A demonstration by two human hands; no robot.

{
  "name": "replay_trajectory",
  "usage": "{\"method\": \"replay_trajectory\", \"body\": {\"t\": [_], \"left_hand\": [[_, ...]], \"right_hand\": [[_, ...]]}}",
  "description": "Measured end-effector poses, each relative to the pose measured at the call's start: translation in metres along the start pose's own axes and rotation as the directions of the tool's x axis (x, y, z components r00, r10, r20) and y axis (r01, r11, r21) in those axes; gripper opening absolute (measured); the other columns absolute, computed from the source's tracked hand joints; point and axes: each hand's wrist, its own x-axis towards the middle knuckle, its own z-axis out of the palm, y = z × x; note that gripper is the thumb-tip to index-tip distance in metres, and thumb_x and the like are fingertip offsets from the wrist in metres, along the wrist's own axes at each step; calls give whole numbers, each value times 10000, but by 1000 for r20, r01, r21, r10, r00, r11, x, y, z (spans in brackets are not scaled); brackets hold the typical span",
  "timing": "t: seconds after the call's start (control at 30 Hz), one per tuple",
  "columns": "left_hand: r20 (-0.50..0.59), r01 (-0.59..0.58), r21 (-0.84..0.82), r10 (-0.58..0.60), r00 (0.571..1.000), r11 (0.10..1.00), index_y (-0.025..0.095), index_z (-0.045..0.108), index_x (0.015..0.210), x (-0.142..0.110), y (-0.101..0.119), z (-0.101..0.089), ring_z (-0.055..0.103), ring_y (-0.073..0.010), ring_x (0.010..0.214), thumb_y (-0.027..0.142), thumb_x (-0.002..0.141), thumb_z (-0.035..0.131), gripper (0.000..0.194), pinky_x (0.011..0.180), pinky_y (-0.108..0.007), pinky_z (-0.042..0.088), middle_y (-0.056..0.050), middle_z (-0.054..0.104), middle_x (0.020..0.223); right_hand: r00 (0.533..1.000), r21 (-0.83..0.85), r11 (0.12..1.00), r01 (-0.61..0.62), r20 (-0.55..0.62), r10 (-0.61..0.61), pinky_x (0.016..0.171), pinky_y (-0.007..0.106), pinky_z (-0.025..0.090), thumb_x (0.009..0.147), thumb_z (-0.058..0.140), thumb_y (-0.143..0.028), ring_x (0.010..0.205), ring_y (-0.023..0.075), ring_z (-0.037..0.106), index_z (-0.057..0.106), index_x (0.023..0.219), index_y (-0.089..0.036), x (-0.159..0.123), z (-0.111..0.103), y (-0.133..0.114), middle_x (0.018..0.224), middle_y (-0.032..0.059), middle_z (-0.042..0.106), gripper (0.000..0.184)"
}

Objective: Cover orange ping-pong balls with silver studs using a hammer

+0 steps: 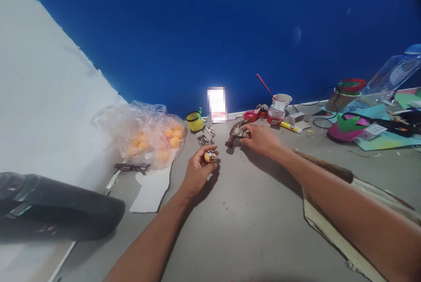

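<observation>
With twelve o'clock taken toward the blue wall point(184, 54): from the fingertips of the right hand point(263, 139), at nine o'clock and seeming in contact, a dark curved piece point(236, 134) with a silvery patch. Long axis running roughly from seven to one o'clock. Nearer to the right hand by much; from the left hand point(196, 171), farther off, at about two o'clock.

At the right, thumb and finger a little parted at the flank of the dark curved piece; whether pinching it firmly or only touching, not possible to tell.

At the left, thumb and fingers closed around a ball point(211, 156), partly yellow-orange, partly covered with shiny tiles. Being round, without long axis; set at the finger ends, at about one o'clock from the palm.

From the ball, at eleven o'clock and near, a small holder of silvery bits point(203, 141); farther in almost the same direction, a yellow cup point(195, 122). At ten o'clock, well apart, a clear plastic bag point(131, 117) with orange balls point(175, 142) inside.
</observation>
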Motion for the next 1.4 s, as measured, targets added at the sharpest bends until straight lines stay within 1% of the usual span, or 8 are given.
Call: {"method": "replay_trajectory", "body": {"t": [0.23,0.63,0.87,1.13,1.27,1.33,1.37,1.4], "left_hand": [[105,237,-390,-212,972,890,161,685,1198,2,4,-1,632,-134,741,50,635,725,575,629,-249,486,-103,696,1089],[181,298,-498,-239,954,814,127,709,1022,7,1,-8,536,-115,536,268,887,647,205,488,-228,420,-101,728,835],[133,231,-432,-192,972,872,142,687,1109,3,2,-1,702,-193,738,393,803,845,426,668,-297,568,-131,765,963],[59,161,-237,-151,987,958,168,707,1118,3,-3,4,598,-134,617,549,770,849,536,534,-252,472,-78,720,913],[-178,-114,88,129,976,990,222,760,895,-10,31,-7,659,-215,782,487,734,869,328,687,-329,536,-73,705,866],[59,-180,60,177,982,982,284,791,811,-39,54,-12,671,-278,850,535,804,760,252,713,-418,533,-100,727,927],[327,-137,5,128,936,991,366,823,865,-59,62,-12,683,-321,858,606,798,694,280,672,-468,511,-100,740,971],[596,-79,-27,80,799,996,492,821,997,-82,66,-11,695,-364,878,682,712,683,369,618,-497,471,-86,746,1016]], "right_hand": [[999,-61,998,-20,36,22,711,346,453,884,681,-342,863,272,692,743,1072,-246,4,12,9,1018,102,770,221],[987,-148,980,131,-74,-143,884,376,466,914,681,-272,1045,280,618,746,1019,-171,8,22,18,1054,134,701,159],[886,305,832,464,-135,-444,844,334,471,856,788,-351,948,216,623,710,1131,-198,-26,22,-32,1007,60,712,324],[898,473,790,390,-6,-440,838,314,433,785,817,-238,915,187,607,721,984,-212,-41,35,-48,956,17,699,223],[931,478,823,307,28,-364,775,283,416,773,806,-263,823,154,573,691,964,-193,-35,40,-38,905,1,671,234],[935,466,836,290,45,-351,768,281,415,769,795,-268,808,150,571,688,971,-189,-32,43,-34,887,-1,667,242],[935,468,836,288,51,-350,770,281,418,767,788,-269,809,151,575,690,976,-190,-30,44,-33,888,-1,670,244],[933,472,833,289,55,-355,775,282,422,765,783,-270,815,152,582,694,984,-192,-29,45,-32,894,0,675,249]]}}
